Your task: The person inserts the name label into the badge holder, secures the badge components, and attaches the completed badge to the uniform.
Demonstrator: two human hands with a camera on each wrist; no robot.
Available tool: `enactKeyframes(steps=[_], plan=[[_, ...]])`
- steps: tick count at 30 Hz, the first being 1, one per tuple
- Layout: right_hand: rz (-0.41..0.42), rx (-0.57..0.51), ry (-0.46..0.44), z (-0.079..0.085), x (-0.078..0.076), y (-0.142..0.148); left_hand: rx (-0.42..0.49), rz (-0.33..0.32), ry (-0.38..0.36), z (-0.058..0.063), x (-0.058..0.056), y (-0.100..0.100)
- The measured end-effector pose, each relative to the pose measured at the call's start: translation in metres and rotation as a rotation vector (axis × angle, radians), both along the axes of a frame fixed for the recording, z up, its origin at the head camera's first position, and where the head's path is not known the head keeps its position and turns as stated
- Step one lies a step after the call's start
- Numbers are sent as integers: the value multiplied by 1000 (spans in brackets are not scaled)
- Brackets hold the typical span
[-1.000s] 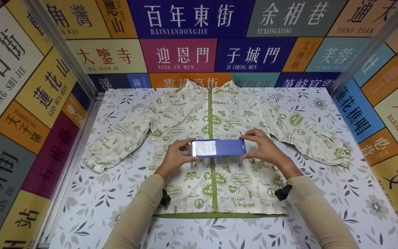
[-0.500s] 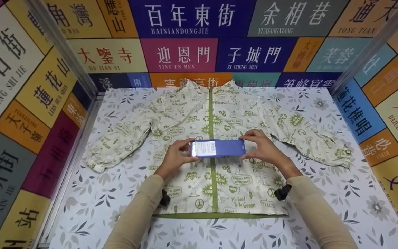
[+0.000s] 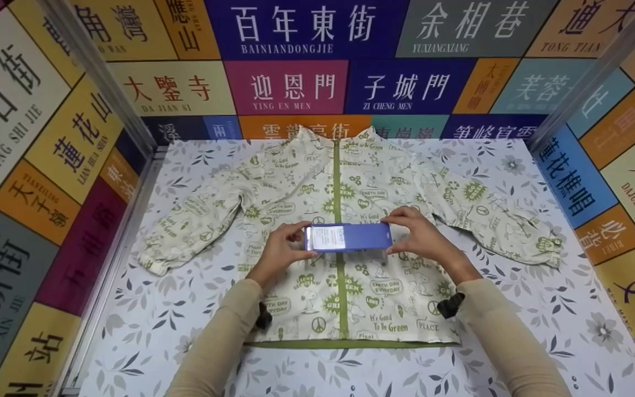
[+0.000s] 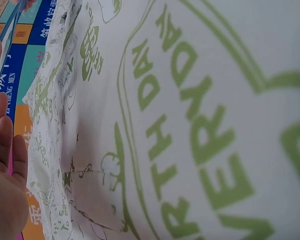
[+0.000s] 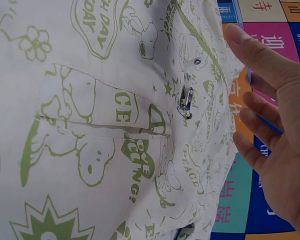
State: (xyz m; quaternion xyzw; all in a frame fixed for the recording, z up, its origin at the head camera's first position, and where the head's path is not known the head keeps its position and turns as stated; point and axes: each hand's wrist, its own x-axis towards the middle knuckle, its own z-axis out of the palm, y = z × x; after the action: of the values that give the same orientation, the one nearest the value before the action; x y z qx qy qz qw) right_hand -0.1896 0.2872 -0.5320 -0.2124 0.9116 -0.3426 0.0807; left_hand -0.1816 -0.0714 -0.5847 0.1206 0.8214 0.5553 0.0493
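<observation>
My left hand (image 3: 278, 249) and right hand (image 3: 423, 237) pinch opposite ends of a slim, blue-violet rectangular phone (image 3: 362, 236), held above a cream cloth jacket (image 3: 295, 212) with green print. The jacket lies spread on a white, leaf-patterned table (image 3: 146, 331) before a wall (image 3: 284, 85) of multicoloured lettered panels.

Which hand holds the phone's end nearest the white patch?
The left hand, pinching the phone beside the white patch; the right hand pinches the opposite, blue end.
</observation>
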Motion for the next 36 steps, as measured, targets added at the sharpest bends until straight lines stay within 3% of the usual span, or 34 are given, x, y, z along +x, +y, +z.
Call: enactKeyframes(steps=[10,19,27,36], plan=[[-11,12,-25,-3,-1,-3,-46,-31,69,2,0,4],[-15,-2,-14,-2,2,-8,-66,-36,38,5,1,5],[21,-42,21,-6,2,-13,-84,-45,65,4,0,7],[8,-32,15,-6,3,-22,-60,-72,98,4,1,10]])
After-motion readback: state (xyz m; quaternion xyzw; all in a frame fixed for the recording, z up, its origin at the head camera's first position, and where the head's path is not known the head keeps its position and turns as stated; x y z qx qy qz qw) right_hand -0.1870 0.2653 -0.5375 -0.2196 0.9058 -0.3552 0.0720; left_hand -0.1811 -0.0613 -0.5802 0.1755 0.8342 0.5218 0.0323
